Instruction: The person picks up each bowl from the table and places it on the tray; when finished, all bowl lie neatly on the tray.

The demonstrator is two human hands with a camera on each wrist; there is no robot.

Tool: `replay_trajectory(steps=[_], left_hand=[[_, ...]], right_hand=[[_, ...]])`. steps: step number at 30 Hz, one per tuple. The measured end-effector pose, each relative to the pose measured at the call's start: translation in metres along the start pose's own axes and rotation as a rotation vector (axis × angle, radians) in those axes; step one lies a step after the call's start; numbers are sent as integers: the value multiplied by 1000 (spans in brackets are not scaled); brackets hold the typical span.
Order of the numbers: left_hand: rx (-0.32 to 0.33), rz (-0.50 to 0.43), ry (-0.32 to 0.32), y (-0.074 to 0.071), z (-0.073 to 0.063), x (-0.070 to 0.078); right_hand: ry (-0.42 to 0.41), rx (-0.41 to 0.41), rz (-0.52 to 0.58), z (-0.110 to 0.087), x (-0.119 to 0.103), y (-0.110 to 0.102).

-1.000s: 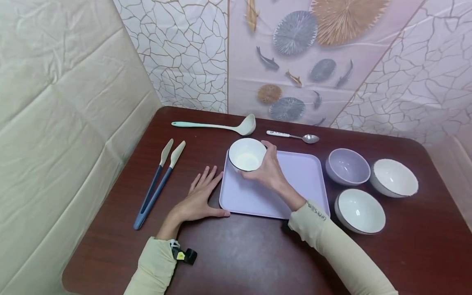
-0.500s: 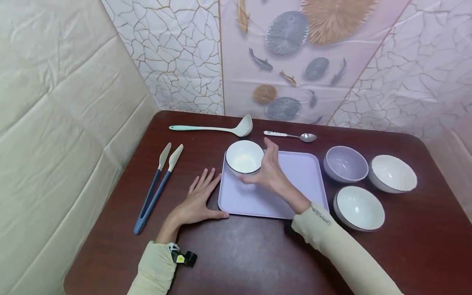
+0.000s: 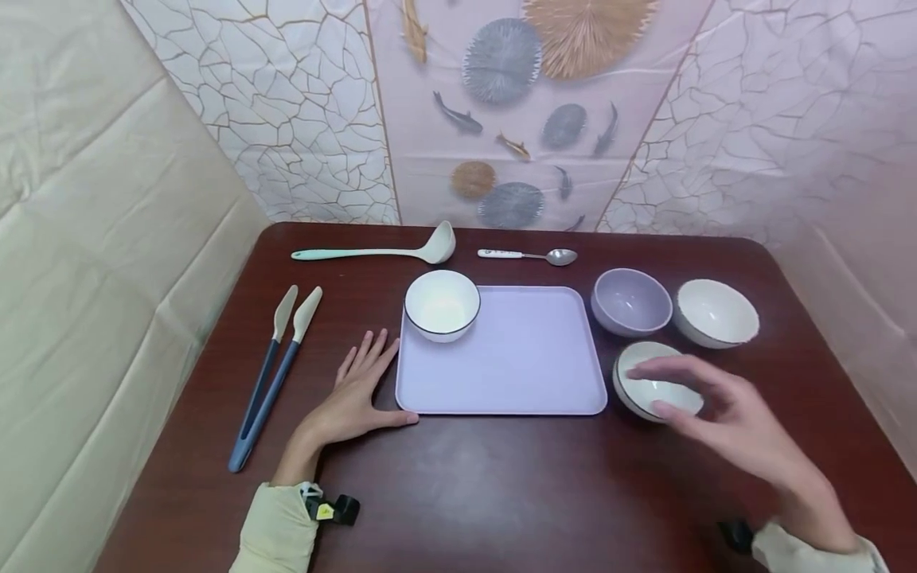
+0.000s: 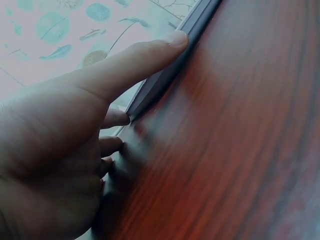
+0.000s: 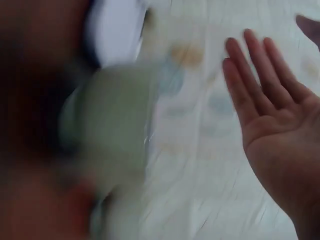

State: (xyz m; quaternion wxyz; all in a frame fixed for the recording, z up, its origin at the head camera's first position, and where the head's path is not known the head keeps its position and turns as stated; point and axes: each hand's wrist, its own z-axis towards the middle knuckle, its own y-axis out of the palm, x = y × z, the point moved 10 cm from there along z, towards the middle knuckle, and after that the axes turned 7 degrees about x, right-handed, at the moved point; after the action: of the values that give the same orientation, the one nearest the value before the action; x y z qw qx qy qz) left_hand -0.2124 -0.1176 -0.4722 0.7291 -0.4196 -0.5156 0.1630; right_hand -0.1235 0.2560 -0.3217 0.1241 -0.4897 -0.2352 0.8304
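Observation:
On the table, my left hand (image 3: 354,402) lies with fingers spread beside the lilac tray (image 3: 523,358). Its thumb touches the tray's front left corner, and the left wrist view shows the thumb (image 4: 150,57) along the tray's edge. A white bowl with a dark rim (image 3: 442,306) stands upright on the tray's back left corner. Holding nothing, my right hand (image 3: 738,418) hovers over the front white bowl (image 3: 648,356) right of the tray and partly hides it. In the blurred right wrist view the fingers of that hand (image 5: 282,117) look straight.
A lilac bowl (image 3: 632,302) and another white bowl (image 3: 716,313) stand at the back right. Behind the tray lie a mint-handled ladle (image 3: 380,252) and a spoon (image 3: 526,255). Blue-handled tongs (image 3: 267,390) lie on the left of the brown table (image 3: 458,485).
My right hand has let go of the dark-rimmed white bowl, which now stands on the tray, and has moved right to the front white bowl. My left hand has stayed by the tray.

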Motion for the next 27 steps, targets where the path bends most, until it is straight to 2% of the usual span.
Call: replay_trajectory(steps=[2,4,8,11,14,19,27], left_hand=[[5,2,-5,-3,-2,-3],[10,5,-11,-4,-3,-5],[15,12,-22,-3,-6,-11],[23,12,-18,-1,-8,-12],[24,12,-11,0,-8,-9],[18,9,-1,1,-8,-4],[19,11,23,-1,-3,4]], right_hand=[[104,107,15,-15,26,-27],[207,216,-41,-25,54,-51],[400,386,-316,-36,106,-89],[496,466,-418,-36,138,-108],[553,475,-429,-31,165,-119],[617,400,-389,-21,200,-123],[631,363,-337,-14,219,-124]])
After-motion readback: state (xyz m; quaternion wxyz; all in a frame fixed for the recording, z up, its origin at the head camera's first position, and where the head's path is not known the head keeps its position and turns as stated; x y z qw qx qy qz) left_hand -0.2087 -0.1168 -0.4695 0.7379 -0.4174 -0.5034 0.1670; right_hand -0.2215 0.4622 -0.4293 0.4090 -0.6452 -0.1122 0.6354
